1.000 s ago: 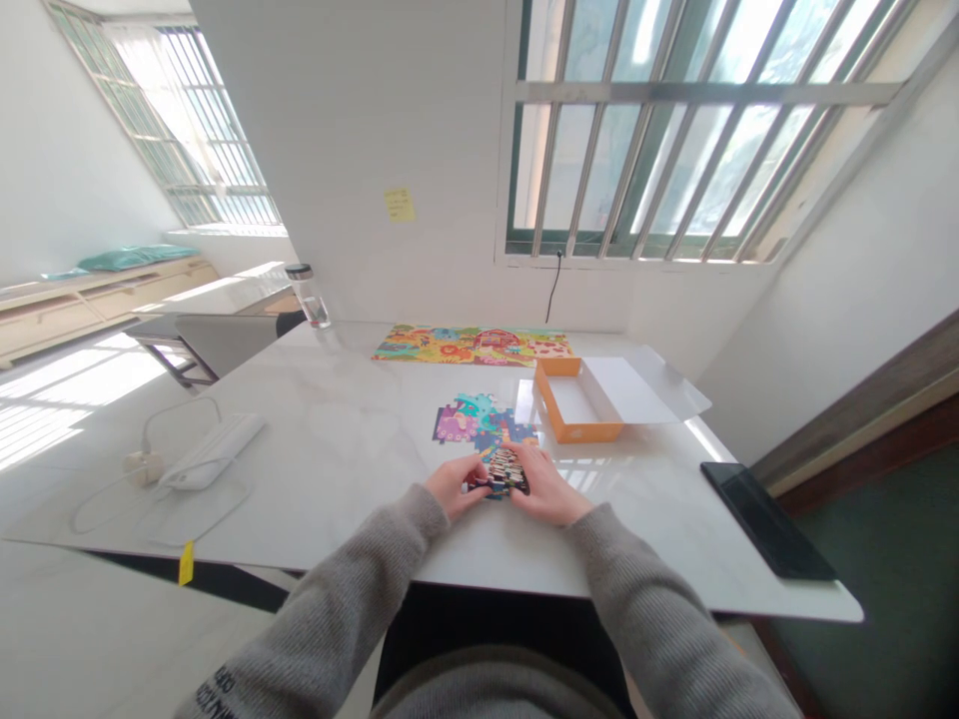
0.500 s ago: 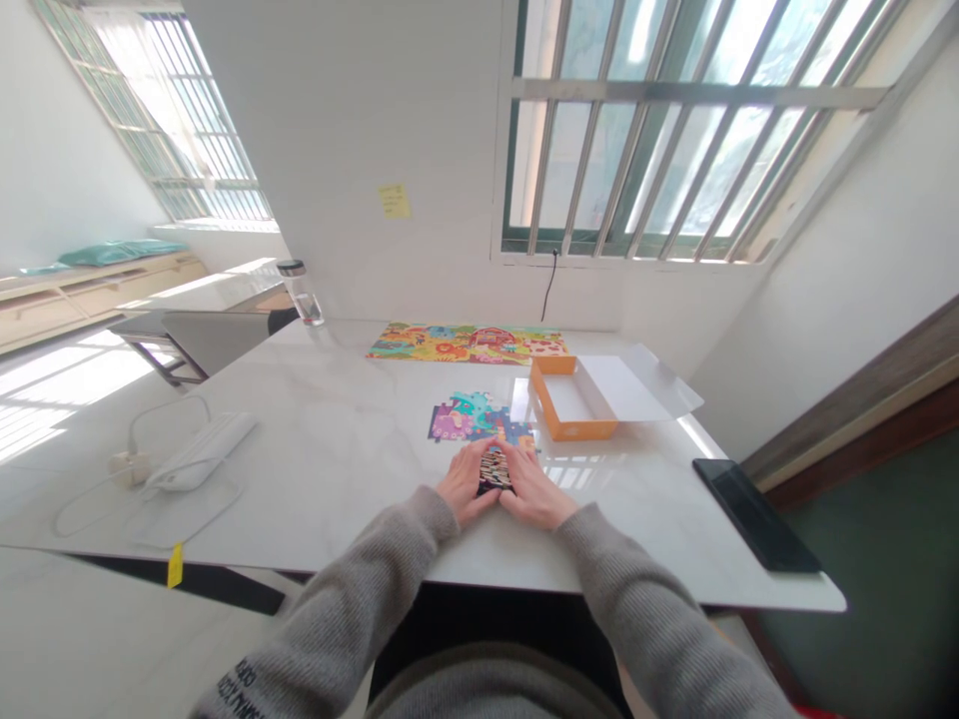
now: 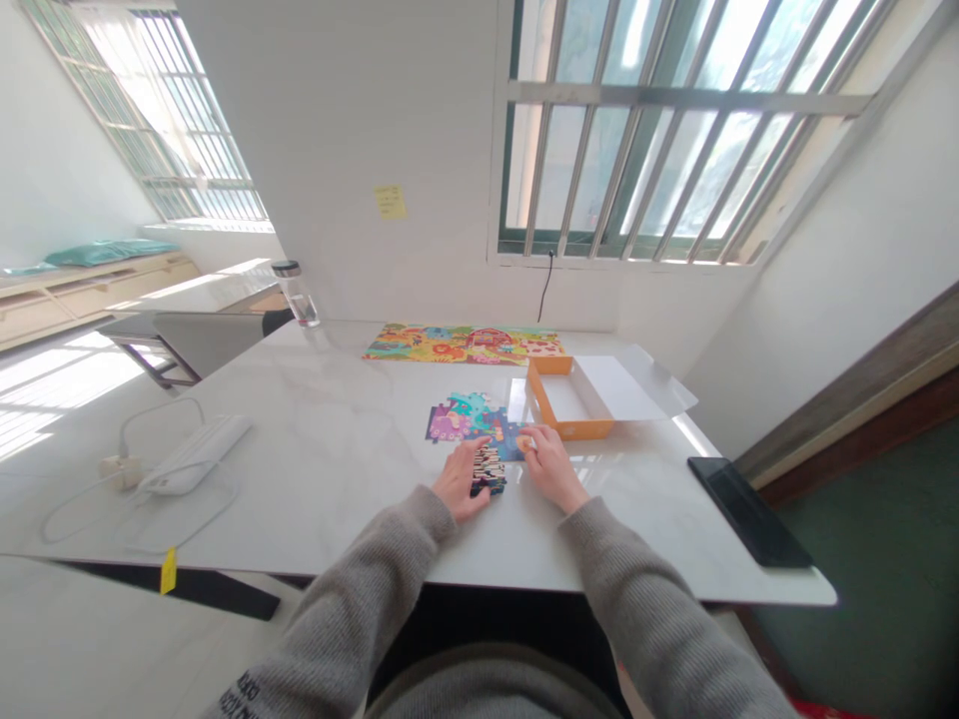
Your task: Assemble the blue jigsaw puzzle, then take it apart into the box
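My left hand (image 3: 460, 481) curls around the left side of a stack of jigsaw puzzle pieces (image 3: 490, 471), thumb at the near end and fingers at the far end. The stack's edges face up as dark and pale lines. My right hand (image 3: 552, 467) is apart from the stack, its thumb and fingers pinched at the right edge of the partly joined puzzle (image 3: 459, 419). A small orange-beige puzzle piece (image 3: 522, 441) shows at those fingertips, mostly covered. The joined puzzle lies flat, with purple, teal and dark blue parts.
Behind the puzzle lies a long colourful animal picture sheet (image 3: 435, 345). An orange box (image 3: 573, 429) with a white flap stands right of it. A black tablet (image 3: 745, 511) is at the right edge, a white power strip (image 3: 196, 457) with cables at left, a bottle (image 3: 298, 295) far left.
My right hand has left the stack and moved right and slightly away, now pinching at the puzzle's right edge. My left hand stays on the stack, whose right side is now uncovered.
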Available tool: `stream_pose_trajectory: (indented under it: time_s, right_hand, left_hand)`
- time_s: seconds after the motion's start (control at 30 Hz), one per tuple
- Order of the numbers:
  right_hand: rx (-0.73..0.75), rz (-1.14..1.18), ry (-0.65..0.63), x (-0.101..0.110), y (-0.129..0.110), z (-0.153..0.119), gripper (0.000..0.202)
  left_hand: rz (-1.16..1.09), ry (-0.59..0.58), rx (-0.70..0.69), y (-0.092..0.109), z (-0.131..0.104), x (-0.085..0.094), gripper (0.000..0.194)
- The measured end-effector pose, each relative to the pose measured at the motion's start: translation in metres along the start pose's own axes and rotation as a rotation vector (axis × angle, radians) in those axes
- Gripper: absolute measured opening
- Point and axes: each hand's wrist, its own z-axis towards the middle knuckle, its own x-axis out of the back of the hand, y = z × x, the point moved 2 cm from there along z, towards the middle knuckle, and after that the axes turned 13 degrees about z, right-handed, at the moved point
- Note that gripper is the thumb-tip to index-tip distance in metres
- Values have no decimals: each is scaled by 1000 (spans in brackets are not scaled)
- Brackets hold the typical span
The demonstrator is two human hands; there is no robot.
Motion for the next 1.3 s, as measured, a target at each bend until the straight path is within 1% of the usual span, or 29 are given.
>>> stream_pose_trajectory:
  time_s: [0.03, 0.1, 0.2, 0.27, 0.33, 0.4, 0.5, 0.6, 0.67, 0.77, 0.83, 0.93, 1.0, 1.03, 1.17, 1.23, 1.3]
  right_hand:
    - [-24, -44, -9, -1, 4, 2, 36]
    - [-75, -154, -70, -4, 7, 7, 37]
    - [-147, -356, -181, -7, 0, 15, 41]
    - [-180, -448, -251, -7, -8, 21, 45]
    - [-192, -476, -306, -5, -14, 26, 48]
    - [-179, -451, -339, -2, -17, 30, 52]
    - [-170, -358, -355, 2, -12, 30, 59]
    - [-167, -235, -299, 3, -1, 28, 61]
    - [-133, -85, -225, 3, 6, 28, 53]
    - [-86, 205, -125, 1, 13, 29, 41]
    - [-127, 390, -70, -1, 16, 28, 42]
    - [-293, 607, -39, -4, 19, 26, 51]
    - [-368, 625, -54, -6, 20, 24, 51]
    - [-365, 587, -55, -6, 19, 23, 48]
    - [-208, 389, -2, -5, 16, 24, 39]
    - [-171, 371, 44, -4, 14, 25, 39]
    - [-174, 428, 100, -3, 14, 27, 41]
  left_hand:
    - [-2, -5, 1, 1, 0, 1, 79]
    - [-15, -25, 7, 2, 1, 2, 78]
    - [-58, -32, 7, 2, 1, 2, 77]
    - [-97, -21, 8, 1, 1, 1, 80]
    - [-128, -33, 21, -1, 2, 0, 86]
    - [-144, -63, 18, -1, 3, 0, 87]
    - [-140, -77, -21, 0, 5, 1, 80]
    - [-124, -74, -16, 0, 6, 2, 74]
    - [-108, -75, -1, -1, 6, 0, 73]
    - [-92, -61, 2, -2, 6, -3, 71]
    - [-99, -57, -6, -3, 5, -4, 70]
    - [-114, -72, -2, -4, 4, -4, 70]
    - [-114, -84, 11, -4, 4, -4, 70]
    - [-112, -87, 18, -3, 3, -4, 70]
    - [-96, -79, 20, -2, 3, -5, 71]
    - [-84, -74, 30, -2, 4, -7, 71]
    - [-73, -74, 53, -2, 4, -8, 71]
